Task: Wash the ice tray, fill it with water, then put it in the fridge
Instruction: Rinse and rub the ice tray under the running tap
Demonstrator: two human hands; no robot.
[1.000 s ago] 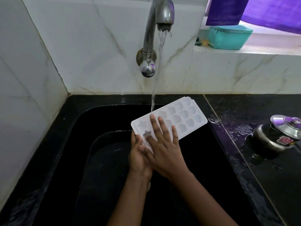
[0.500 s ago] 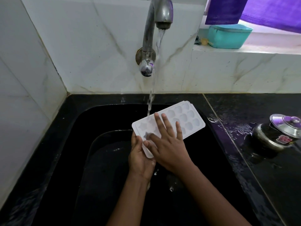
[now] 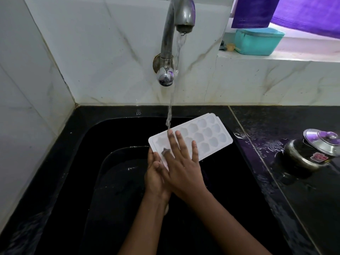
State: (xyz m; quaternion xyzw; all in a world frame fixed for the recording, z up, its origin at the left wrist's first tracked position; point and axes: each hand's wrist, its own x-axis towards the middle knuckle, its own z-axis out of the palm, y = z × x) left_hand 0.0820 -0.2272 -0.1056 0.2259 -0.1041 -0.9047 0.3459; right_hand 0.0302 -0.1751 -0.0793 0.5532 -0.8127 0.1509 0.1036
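Note:
A white plastic ice tray point(image 3: 207, 134) with shaped cells is held tilted over the black sink point(image 3: 103, 137). My left hand point(image 3: 155, 176) grips its near short end from below. My right hand point(image 3: 181, 162) lies flat on the tray's top with fingers spread, covering the near cells. Water runs from the metal tap point(image 3: 173, 34) and the stream lands at my right fingertips on the tray's left part.
A wet black counter point(image 3: 276, 137) lies right of the sink, with a dark steel pot point(image 3: 309, 155) and its tilted lid on it. A teal box point(image 3: 257, 41) sits on the marble ledge behind. Marble walls close the left and back.
My right hand has slid back and forth over the tray's cells. The tray has shifted slightly under the stream, which now meets my fingertips.

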